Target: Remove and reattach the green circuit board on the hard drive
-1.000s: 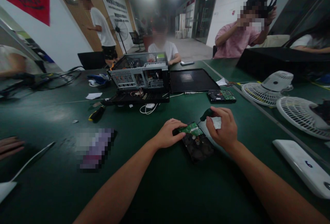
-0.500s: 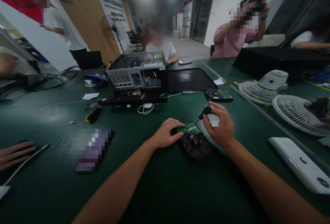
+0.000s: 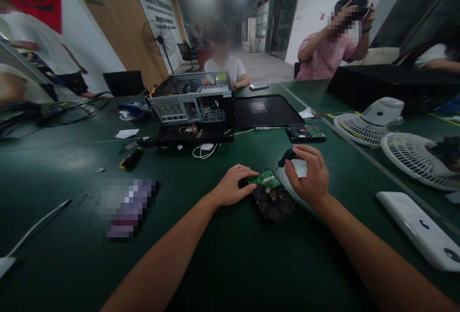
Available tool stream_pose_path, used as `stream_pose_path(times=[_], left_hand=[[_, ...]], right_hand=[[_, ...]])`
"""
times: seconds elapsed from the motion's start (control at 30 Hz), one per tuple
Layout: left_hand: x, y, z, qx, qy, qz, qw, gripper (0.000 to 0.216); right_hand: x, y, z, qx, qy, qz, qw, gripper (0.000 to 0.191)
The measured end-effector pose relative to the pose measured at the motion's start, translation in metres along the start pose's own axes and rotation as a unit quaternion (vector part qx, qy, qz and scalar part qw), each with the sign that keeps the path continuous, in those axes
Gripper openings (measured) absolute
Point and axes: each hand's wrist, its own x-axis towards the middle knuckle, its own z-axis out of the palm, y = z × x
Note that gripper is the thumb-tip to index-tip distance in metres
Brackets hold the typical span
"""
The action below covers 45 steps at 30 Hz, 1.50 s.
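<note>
Dark-green screwdriver [image 3: 285, 157], tilted, gripped by curled right hand [image 3: 309, 175]; left hand [image 3: 233, 185], thumb spread, grasping hard drive [image 3: 273, 204] at corner.

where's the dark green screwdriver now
In the head view, the dark green screwdriver is right of centre, held in the right hand, angled down toward the green circuit board of the hard drive.

The left hand [image 3: 233, 186] covers the left edge of the hard drive [image 3: 275, 204], so its grip there cannot be told. The right hand [image 3: 309, 174] hides part of the screwdriver [image 3: 286, 157], whose tip is too small to show whether it sits in a screw. The purple object [image 3: 132, 208] is pixelated past reading; the black cables [image 3: 79, 110] are blurred. The picture's edges cut off the white adapter [image 3: 5, 266] at left and the white casing [image 3: 419, 228] at right.
</note>
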Motion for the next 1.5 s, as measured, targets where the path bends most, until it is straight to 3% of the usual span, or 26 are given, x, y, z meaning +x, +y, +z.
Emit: stream_pose_path(times=[0.43,1.13,1.5], left_hand=[[-0.0005,0.0011,-0.0004,0.003,-0.004,-0.005,1.000,0.039],[-0.0006,0.0027,-0.0010,0.006,-0.005,-0.003,1.000,0.039],[0.0001,0.0053,-0.0024,0.009,-0.010,-0.009,1.000,0.040]], right_hand=[[-0.0042,-0.0018,0.0029,0.004,0.004,0.043,0.999,0.055],[-0.0001,-0.0016,0.0008,-0.016,0.000,0.013,1.000,0.046],[-0.0058,0.0004,0.0026,0.025,-0.038,0.046,0.998,0.049]])
